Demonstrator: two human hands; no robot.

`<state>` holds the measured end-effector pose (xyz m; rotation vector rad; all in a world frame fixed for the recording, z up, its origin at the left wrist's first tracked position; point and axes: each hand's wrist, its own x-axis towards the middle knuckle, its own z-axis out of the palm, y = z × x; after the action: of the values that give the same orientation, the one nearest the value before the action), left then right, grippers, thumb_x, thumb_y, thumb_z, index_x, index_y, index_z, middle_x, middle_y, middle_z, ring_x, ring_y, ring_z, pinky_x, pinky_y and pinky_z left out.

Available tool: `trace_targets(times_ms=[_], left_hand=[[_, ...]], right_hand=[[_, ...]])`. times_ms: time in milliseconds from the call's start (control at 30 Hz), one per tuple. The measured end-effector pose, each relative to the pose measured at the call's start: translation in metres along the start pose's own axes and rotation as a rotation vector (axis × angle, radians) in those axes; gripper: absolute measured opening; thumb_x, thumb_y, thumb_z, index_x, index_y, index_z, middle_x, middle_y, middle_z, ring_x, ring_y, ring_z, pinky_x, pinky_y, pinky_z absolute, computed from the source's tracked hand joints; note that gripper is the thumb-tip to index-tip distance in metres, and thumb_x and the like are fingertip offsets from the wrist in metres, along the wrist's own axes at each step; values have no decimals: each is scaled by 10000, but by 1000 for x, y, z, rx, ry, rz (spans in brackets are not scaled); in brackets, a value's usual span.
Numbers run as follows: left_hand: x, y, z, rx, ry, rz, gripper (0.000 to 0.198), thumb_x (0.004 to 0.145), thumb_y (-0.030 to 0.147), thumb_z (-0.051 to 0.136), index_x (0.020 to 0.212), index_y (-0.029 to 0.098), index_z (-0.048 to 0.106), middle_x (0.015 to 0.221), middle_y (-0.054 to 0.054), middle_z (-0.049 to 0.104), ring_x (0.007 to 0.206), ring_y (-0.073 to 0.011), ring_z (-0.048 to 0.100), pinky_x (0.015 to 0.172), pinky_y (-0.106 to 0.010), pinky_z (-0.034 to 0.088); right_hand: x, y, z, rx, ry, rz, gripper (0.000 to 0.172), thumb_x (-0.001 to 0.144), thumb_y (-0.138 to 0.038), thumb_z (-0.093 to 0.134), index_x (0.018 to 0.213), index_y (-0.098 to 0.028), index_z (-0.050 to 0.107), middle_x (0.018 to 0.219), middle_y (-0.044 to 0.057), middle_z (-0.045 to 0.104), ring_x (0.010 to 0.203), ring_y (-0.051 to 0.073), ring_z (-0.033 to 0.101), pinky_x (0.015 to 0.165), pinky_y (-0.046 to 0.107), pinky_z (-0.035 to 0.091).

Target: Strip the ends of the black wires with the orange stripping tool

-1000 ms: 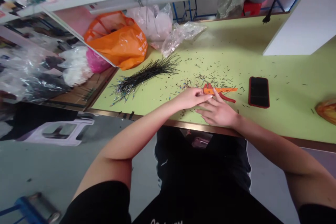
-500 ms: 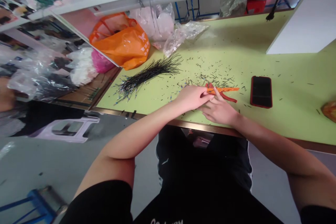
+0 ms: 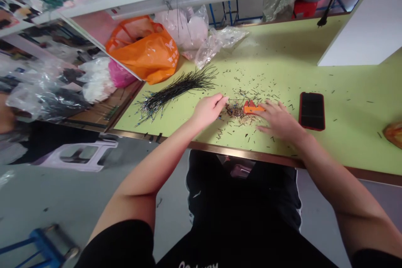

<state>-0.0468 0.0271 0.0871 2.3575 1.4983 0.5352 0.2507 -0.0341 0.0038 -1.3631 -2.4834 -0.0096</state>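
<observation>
Pale-green laminate workbench (image 3: 329, 50) with an orange plastic carrier bag (image 3: 144, 50), white print unreadable, beyond its far edge, a sheaf of thin black wires (image 3: 177, 90) within easy reach, and, among tiny wire offcuts (image 3: 238, 111), a relaxed, empty left hand (image 3: 209, 111) and an open, empty right hand (image 3: 279, 121) just beside a flat-lying orange wire stripper (image 3: 253, 108).

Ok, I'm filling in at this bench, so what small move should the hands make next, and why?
Probably have the right hand pick up the orange stripper. It lies on the table right beside those fingers, and neither hand seems to hold anything. The left hand is already close to the wire bundle.
</observation>
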Motion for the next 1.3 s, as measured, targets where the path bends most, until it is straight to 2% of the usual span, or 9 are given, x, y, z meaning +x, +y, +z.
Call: trace_targets(times_ms=[67,167,367,500,700,867,1000,1133,1300], left_hand=[[-5,-17,-3,24,33,-15,413,1073,481,451,740,239,416,645,14,503,627,-173,477,633,-301,289],[-17,-33,-3,4,74,-3,382,1057,452,465,741,237,457,631,16,502,621,-172,494,637,-297,324],[-39,-52,0,-90,177,15,399,1056,498,465,772,228,542,623,19,542,601,-161,520,626,-288,373],[-50,-61,-5,-160,353,-20,424,1070,549,456,863,220,626,638,14,573,608,-156,530,631,-278,417],[-61,-63,-6,-237,454,9,485,1061,613,480,830,216,635,645,7,592,603,-148,539,620,-274,438],[-58,-50,9,-287,413,-6,488,1075,604,452,842,218,638,591,26,547,561,-145,515,589,-267,417],[-53,-43,17,-165,293,52,483,1092,558,405,851,219,651,722,-24,691,664,-171,629,662,-279,471],[-51,-47,19,110,173,176,492,1096,507,386,892,213,723,821,-80,767,760,-213,703,705,-306,491],[-48,-57,19,196,182,261,518,1114,468,356,940,208,769,855,-94,796,796,-231,741,727,-326,525]], right_hand=[[-4,15,6,-76,-85,128,651,1025,-557,639,1568,-201,587,1614,214,599,1496,472,539,1183,744,439],[-2,23,13,-93,-148,206,611,1082,-478,509,1590,-141,547,1583,241,615,1432,445,585,1186,713,430],[12,15,16,-98,-140,294,603,1057,-327,428,1580,-46,535,1465,290,664,1344,453,609,1185,717,402],[13,15,9,-45,-5,317,644,1035,-345,471,1608,-54,504,1438,281,673,1338,461,610,1196,737,387],[10,17,-4,815,332,562,680,1052,-660,483,1540,-201,599,1212,175,780,1140,370,747,1024,584,614],[15,11,-8,1569,181,572,804,962,-912,331,1271,-274,711,1057,120,757,1043,330,765,879,529,688],[14,10,-9,1839,152,599,418,901,-545,797,1204,-276,694,986,37,745,934,247,758,850,467,705],[11,4,-11,1894,167,545,354,845,-327,858,1139,-283,667,1089,29,795,1040,252,781,920,482,698],[12,-9,-19,1898,159,526,356,839,-266,837,1148,-286,660,1300,58,796,1166,291,787,970,502,690]])
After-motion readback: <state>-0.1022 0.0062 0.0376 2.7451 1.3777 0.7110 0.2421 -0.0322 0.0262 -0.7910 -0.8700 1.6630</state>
